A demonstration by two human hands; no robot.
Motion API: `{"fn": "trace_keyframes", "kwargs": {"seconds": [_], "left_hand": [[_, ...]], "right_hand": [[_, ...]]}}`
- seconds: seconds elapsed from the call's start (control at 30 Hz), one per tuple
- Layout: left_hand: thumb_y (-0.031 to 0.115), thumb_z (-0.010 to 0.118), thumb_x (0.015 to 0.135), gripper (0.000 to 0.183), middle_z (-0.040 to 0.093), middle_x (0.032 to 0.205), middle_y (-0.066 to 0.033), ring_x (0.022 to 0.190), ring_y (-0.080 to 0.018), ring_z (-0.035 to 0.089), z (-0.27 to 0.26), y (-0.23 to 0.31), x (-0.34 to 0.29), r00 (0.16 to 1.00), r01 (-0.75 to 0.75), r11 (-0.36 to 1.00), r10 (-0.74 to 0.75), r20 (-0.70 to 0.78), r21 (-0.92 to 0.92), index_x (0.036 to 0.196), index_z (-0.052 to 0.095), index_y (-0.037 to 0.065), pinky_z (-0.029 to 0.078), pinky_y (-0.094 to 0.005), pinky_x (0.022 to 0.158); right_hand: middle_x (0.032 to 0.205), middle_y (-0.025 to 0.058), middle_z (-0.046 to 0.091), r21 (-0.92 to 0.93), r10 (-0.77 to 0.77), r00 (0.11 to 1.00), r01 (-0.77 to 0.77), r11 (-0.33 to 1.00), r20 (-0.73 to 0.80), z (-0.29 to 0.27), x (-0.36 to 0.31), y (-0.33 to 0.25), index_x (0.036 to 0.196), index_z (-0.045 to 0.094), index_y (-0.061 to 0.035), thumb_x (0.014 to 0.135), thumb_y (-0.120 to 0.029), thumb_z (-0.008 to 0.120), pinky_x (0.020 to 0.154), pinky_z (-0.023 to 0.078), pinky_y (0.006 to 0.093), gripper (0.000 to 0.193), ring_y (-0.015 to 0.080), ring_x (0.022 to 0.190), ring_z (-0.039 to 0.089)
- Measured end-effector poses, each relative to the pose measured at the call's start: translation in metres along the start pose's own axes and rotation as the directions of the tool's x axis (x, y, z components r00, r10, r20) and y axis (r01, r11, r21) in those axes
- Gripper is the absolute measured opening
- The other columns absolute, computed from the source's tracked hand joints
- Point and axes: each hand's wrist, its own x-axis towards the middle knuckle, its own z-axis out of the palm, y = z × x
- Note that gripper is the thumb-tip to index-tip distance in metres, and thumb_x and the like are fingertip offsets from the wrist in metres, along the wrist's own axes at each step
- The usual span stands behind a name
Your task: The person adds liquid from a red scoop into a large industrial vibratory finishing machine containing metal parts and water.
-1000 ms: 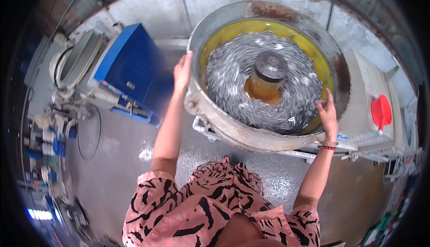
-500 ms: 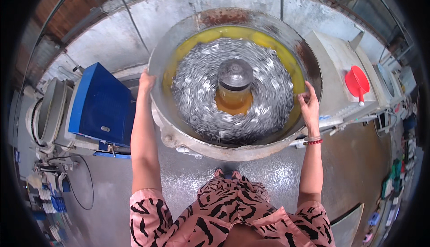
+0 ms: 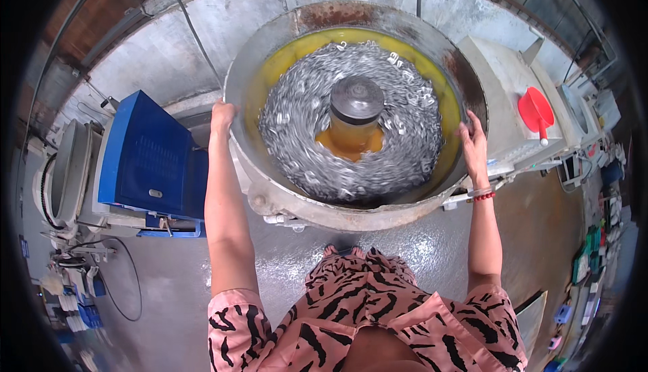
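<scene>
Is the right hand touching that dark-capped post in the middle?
Apart: the head view shows metal pieces lying between the right hand and the dark-capped post.

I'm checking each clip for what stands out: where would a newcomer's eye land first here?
Probably on the big round tub at upper centre, where a blurred ring of small metallic pieces surrounds a dark-capped post. The person's left hand and right hand are at opposite sides of its rim. Bright colour draws the eye next: a red scoop at right and a blue panel at left.
</scene>
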Motion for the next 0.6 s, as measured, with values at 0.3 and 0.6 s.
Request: {"fn": "trace_keyframes", "kwargs": {"seconds": [0.3,0.6], "left_hand": [[0.002,0.059,0.058,0.041,0.059,0.085,-0.0163,0.074,-0.0225,0.057,0.002,0.012,-0.014,1.000,0.004,1.000,-0.004,-0.016,0.007,0.098,0.050,-0.007,0.044,-0.0331,0.066],[0.001,0.061,0.060,0.035,0.059,0.087,-0.0174,0.075,-0.0250,0.056,0.003,-0.019,0.013,1.000,-0.016,0.996,0.018,0.020,-0.090,0.093,0.053,-0.010,0.043,-0.0345,0.067]], "right_hand": [[0.066,0.0047,0.053,0.016,-0.020,0.999,0.019,1.000,0.039,0.004,0.002,0.010,0.124,0.037,-0.0043,0.075,-0.007,0.054,0.064,0.042,0.0273,0.051,0.0124,0.063,0.050],[0.065,0.0028,0.050,0.065,-0.020,1.000,0.020,0.998,0.002,0.002,-0.001,0.005,0.124,0.036,-0.0049,0.076,-0.002,0.051,0.064,0.040,0.0245,0.050,0.0101,0.063,0.048]]}}
